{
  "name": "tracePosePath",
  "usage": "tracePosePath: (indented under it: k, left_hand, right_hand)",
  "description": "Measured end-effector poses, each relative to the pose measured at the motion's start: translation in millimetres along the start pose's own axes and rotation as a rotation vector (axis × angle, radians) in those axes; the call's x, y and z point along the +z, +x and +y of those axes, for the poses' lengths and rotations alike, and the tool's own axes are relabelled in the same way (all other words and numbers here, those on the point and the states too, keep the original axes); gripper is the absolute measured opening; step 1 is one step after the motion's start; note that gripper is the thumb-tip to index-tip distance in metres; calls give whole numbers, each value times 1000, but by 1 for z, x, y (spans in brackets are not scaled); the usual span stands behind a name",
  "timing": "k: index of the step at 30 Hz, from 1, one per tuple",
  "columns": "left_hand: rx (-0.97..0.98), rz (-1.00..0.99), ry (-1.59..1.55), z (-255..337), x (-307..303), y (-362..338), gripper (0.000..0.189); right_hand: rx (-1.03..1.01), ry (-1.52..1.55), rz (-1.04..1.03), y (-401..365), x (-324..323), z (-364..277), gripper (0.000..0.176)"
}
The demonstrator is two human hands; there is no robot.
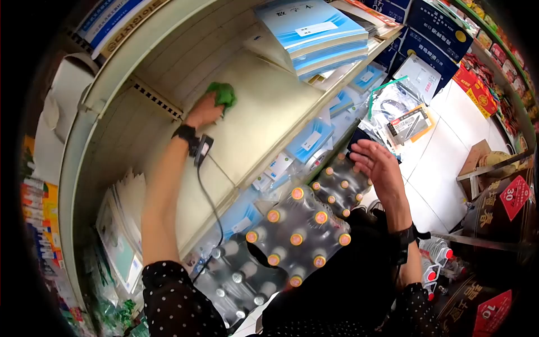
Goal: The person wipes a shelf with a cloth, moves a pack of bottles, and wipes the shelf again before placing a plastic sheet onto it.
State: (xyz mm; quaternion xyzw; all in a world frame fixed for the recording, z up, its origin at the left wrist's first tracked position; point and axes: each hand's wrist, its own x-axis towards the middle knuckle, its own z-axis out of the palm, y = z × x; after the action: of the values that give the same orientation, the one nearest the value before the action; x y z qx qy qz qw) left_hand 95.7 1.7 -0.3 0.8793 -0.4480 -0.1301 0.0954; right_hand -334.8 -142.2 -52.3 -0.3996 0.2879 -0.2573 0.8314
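A crumpled green cloth (pixel 223 96) is in my left hand (pixel 204 110), near the back of a pale shelf board (pixel 252 112). The fingers are wrapped round the cloth, and a black band with a cable is on that wrist. My right hand (pixel 375 163) hangs over the shrink-wrapped bottles with its fingers apart and nothing in them. A stack of blue booklets (pixel 314 33) lies on the right part of the shelf. Below the shelf edge stand wrapped packs of dark bottles (pixel 296 238) with orange caps.
Blue booklets (pixel 309 140) lie on a lower level. Papers (pixel 120 224) lean at the shelf's left end. Packaged items (pixel 401 115) are at the right, above white floor tiles (pixel 449 151). Dark boxes (pixel 438 28), large dark jars (pixel 502 205) and clear bottles (pixel 438 253) stand further right.
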Motion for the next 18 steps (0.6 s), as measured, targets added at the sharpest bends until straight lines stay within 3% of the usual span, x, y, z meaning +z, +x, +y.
tracePosePath:
  k: [2,5,7,9,10,12,15,18]
  left_hand:
    - [128,30,132,-56,34,0,60]
    - [183,-173,146,-37,26,-63,71]
    - [246,-164,177,-26,25,-97,76]
    - [113,-172,200,-1,18,-119,80]
    - [100,-174,199,-4,22,-114,82]
    - [75,-174,185,-14,32,-86,86]
    - [-40,-70,229,-52,45,-35,91]
    - [-180,-29,299,-73,38,3,95]
  right_hand:
    - [-22,16,-42,4,1,5,30]
    - [-56,-75,-8,5,14,18,29]
    - [-118,-159,21,13,26,26,28]
    - [-211,-276,55,27,46,30,27]
    - [-374,-372,-1,32,65,25,29]
    - [-512,-428,0,69,89,30,33]
    - [-496,-811,50,103,127,26,39]
    - [-753,-1159,76,142,137,45,44]
